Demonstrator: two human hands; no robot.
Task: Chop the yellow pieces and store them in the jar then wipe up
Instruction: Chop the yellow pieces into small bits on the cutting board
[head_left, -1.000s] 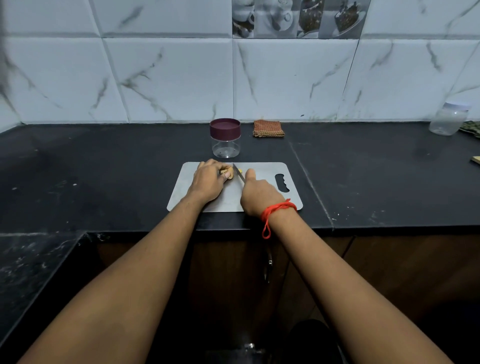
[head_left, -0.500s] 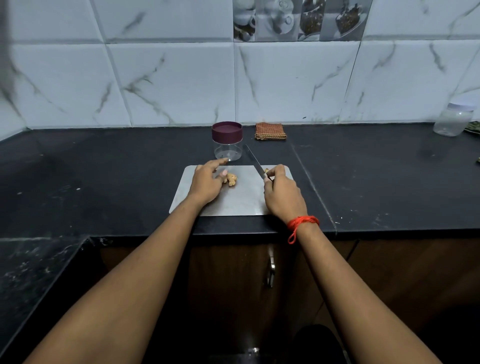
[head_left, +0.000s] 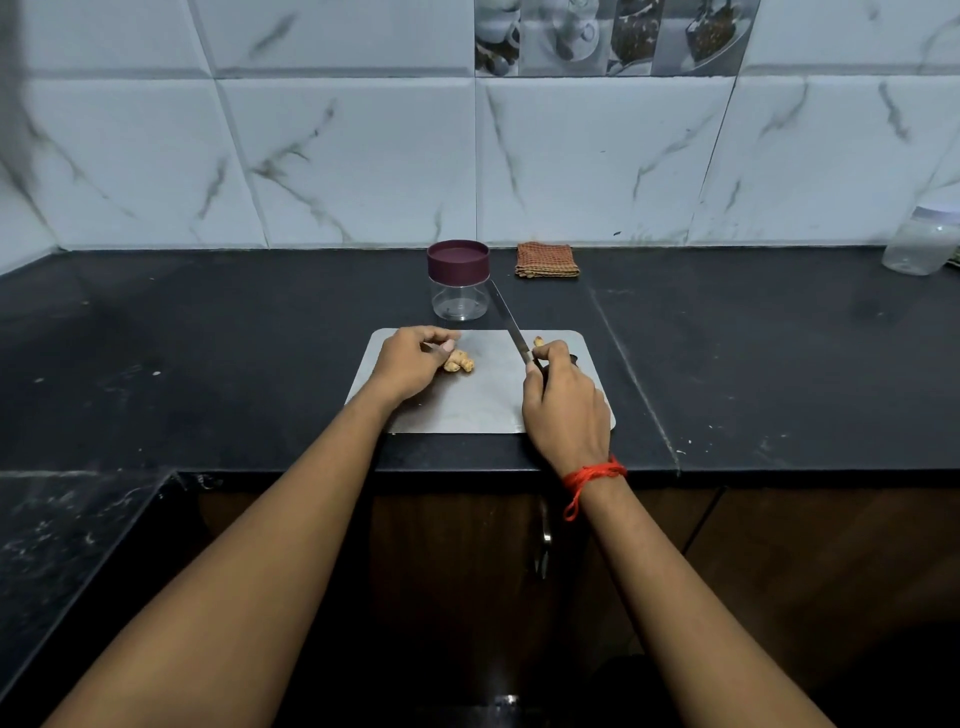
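Note:
A grey cutting board (head_left: 467, 410) lies near the counter's front edge. A knobbly yellow piece (head_left: 459, 360) rests on its left part, with my left hand (head_left: 410, 358) touching it, fingers curled beside it. My right hand (head_left: 563, 402) grips the handle of a knife (head_left: 506, 325) whose blade points away toward the jar. A small yellow bit (head_left: 538, 341) lies just beyond my right thumb. The clear jar (head_left: 459, 280) with a maroon lid stands closed behind the board.
A folded orange checked cloth (head_left: 547, 260) lies by the tiled wall behind the jar. Another clear jar (head_left: 919, 244) stands at the far right. The black counter (head_left: 208, 338) turns a corner at the left; a cabinet handle (head_left: 543, 545) shows below.
My right hand with the knife moved right, away from the yellow piece, and the blade now points away. My left hand loosened over the piece, which now shows.

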